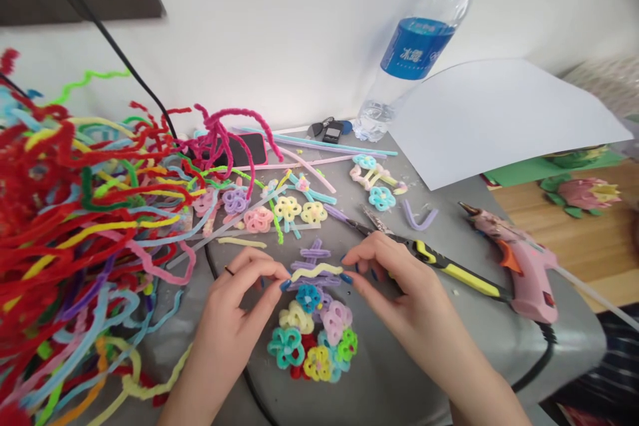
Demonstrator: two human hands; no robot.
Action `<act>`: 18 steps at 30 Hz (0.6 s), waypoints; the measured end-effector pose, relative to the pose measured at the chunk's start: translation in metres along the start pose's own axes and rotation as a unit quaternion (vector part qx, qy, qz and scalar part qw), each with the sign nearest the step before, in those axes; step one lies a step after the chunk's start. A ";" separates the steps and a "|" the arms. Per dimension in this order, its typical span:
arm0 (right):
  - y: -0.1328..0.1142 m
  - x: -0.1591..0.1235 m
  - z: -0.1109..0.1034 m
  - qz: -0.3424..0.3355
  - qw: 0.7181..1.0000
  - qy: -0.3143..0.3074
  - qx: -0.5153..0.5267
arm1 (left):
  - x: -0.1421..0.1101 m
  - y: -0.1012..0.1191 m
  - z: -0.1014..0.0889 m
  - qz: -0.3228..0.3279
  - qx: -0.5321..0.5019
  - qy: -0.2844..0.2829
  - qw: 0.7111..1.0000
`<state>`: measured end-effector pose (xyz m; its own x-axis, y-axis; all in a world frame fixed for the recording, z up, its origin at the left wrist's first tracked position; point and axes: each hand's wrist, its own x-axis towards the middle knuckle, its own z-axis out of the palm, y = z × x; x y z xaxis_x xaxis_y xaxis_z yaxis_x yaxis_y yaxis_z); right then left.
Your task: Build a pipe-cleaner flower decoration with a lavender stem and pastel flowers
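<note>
A short, wavy pale yellow pipe cleaner (316, 271) is stretched between my two hands. My left hand (244, 296) pinches its left end, and a ring shows on one finger. The right end sits between the thumb and fingertips of my right hand (394, 273). Just behind and under the strip lies a purple pipe-cleaner piece with crossbars (315, 253). Nearer to me, a round cluster of pipe-cleaner flowers (317, 363) in blue, yellow, teal, pink, green and red rests on the grey table (399, 383).
A tangled heap of pipe cleaners (100, 213) fills the left. Several small flowers (288, 208) lie behind my hands. Yellow-black pliers (459, 276) and a pink glue gun (532, 273) lie right. A water bottle (417, 46), white paper (499, 113) and black cable (254, 386) are around.
</note>
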<state>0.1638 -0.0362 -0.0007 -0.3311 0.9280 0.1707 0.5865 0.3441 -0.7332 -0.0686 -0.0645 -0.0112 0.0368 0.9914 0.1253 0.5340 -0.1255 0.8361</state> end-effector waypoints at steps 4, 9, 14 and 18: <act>-0.001 0.000 -0.001 -0.002 1.000 -0.014 0.008 | 0.000 -0.003 0.001 -0.004 -0.001 -0.001 1.000; -0.002 -0.001 -0.002 -0.012 1.000 -0.020 0.017 | -0.001 -0.004 0.000 0.006 -0.005 -0.001 1.000; -0.002 -0.001 0.000 -0.014 1.000 -0.018 0.012 | 0.000 -0.002 0.000 0.006 -0.006 0.001 1.000; -0.002 -0.001 0.000 -0.013 1.000 -0.021 0.003 | 0.000 -0.002 0.000 -0.003 -0.004 -0.004 1.000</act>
<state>0.1629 -0.0379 0.0006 -0.3766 0.9121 0.1620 0.5737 0.3669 -0.7323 -0.0691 -0.0639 -0.0129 0.0399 0.9925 0.1153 0.5275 -0.1189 0.8412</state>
